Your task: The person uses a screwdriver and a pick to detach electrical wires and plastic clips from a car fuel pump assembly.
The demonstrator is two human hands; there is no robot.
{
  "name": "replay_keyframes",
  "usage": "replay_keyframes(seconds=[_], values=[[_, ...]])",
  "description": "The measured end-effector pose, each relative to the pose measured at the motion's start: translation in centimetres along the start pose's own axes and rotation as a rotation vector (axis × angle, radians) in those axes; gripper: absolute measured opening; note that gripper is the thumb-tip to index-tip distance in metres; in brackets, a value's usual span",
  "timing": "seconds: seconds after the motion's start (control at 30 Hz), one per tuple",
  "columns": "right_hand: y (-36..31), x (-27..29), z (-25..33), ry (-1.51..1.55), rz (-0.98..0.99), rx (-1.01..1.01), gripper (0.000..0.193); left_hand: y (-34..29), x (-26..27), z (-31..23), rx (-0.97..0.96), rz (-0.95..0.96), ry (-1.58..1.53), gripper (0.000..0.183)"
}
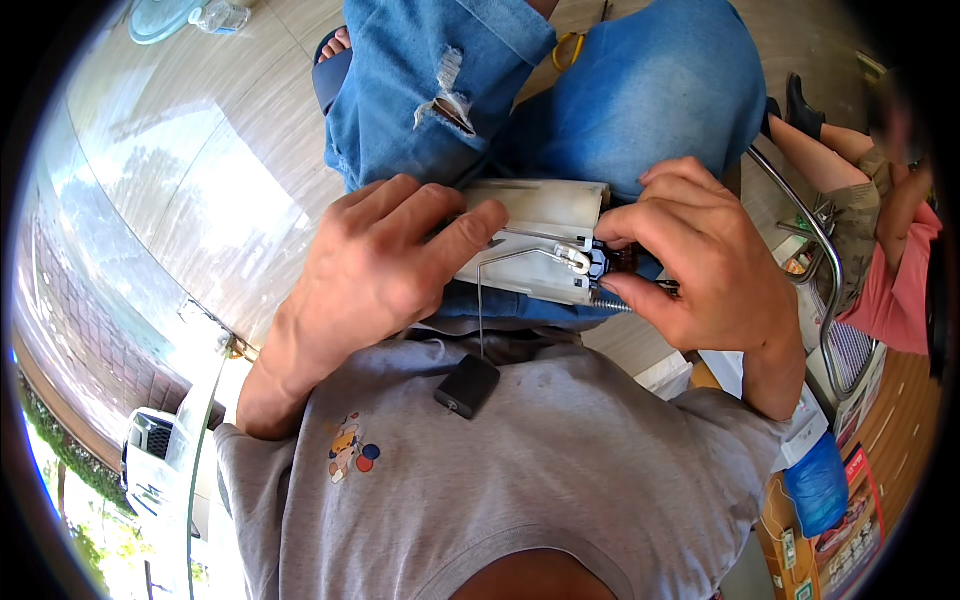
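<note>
Fingers of the left hand (375,265) wrap over the near end of a white plastic housing (535,240) resting on the lap — a firm grasp. The right hand (700,260) pinches a small metal spring (608,298) at the housing's black connector (600,262). A thin wire arm (480,310) hangs down to a black float (467,386) against the grey shirt (560,470).

The housing (535,235) is lying across the lap, the left hand (375,265) gripping its left side, the right hand (700,260) its right end, the float (467,386) hanging below.
</note>
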State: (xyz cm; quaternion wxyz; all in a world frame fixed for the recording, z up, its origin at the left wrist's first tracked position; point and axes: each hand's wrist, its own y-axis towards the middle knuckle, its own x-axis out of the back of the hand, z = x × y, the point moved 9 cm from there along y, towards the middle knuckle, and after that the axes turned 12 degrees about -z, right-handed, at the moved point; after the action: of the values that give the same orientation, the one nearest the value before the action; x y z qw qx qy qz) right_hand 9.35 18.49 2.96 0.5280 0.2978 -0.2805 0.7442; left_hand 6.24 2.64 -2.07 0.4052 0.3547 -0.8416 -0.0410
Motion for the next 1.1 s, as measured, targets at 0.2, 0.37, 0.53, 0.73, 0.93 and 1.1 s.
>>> replay_keyframes(seconds=[0.2,0.37,0.53,0.73,0.93,1.1], values=[[-0.3,-0.2,-0.3,0.033,0.012,0.015,0.037,0.3,-0.2,0.1,0.009,-0.004,-0.016,0.038],[-0.3,-0.1,-0.4,0.041,0.002,0.005,0.036,0.4,-0.1,0.4,0.033,-0.008,-0.059,0.034],[-0.5,0.0,-0.1,0.032,-0.021,0.041,0.033,0.4,-0.3,0.6,0.045,-0.009,-0.073,0.033],[-0.7,-0.1,0.7,-0.019,-0.033,0.092,0.027,0.3,-0.3,0.6,0.038,-0.024,-0.092,0.033],[-0.7,-0.1,1.5,-0.113,-0.006,0.133,0.026,0.3,-0.5,0.6,0.035,-0.009,-0.093,0.033],[-0.6,-0.2,1.9,-0.190,-0.028,0.228,0.030,0.2,-0.6,0.6,0.022,-0.016,-0.091,0.035]])
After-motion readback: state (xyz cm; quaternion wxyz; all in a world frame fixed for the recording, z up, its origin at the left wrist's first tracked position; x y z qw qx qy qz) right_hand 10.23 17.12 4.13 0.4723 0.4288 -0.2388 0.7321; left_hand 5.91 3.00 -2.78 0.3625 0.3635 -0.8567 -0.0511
